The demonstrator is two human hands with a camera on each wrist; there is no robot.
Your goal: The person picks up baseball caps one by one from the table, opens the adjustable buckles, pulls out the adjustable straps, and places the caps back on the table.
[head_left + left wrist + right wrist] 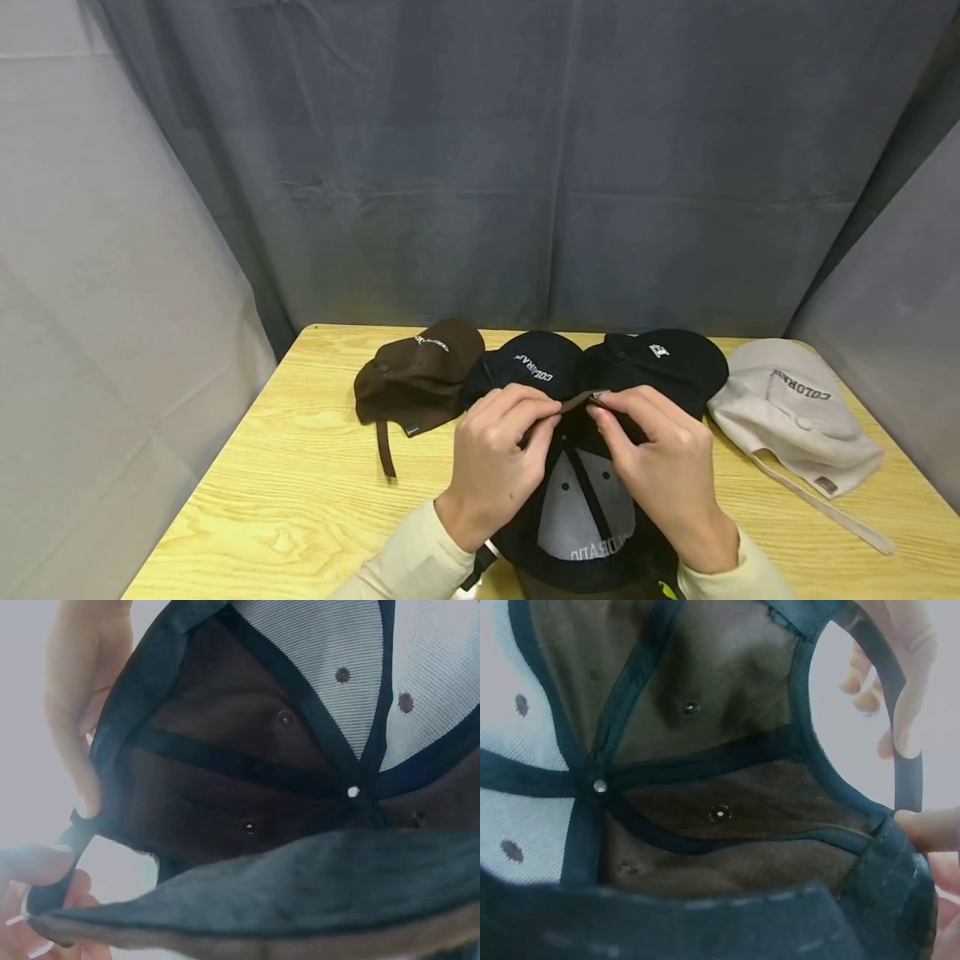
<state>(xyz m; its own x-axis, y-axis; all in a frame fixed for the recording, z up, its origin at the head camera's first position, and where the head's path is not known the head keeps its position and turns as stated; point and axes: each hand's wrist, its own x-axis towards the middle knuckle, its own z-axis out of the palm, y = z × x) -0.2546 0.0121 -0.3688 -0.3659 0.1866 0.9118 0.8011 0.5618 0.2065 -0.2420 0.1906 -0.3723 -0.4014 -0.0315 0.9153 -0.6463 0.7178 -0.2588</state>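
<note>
A brown baseball cap (217,795) is held with its inside toward me, showing dark seam tape and whitish front panels (558,504). Mirrored stitched lettering shows on those panels in the head view. At the cap's back opening, my left hand (498,462) pinches the narrow brown strap (576,402) between thumb and fingers. My right hand (667,471) pinches the other side of the closure, where a small shiny piece (597,395) shows at the fingertips. The strap (909,780) spans the opening in the right wrist view. The brim is mostly out of frame.
Along the back of the wooden table (300,467) lie another brown cap (420,379), a black cap with lettering (536,362), a black cap with a white emblem (690,367) and a beige cap (795,400). Grey curtains (420,167) hang behind.
</note>
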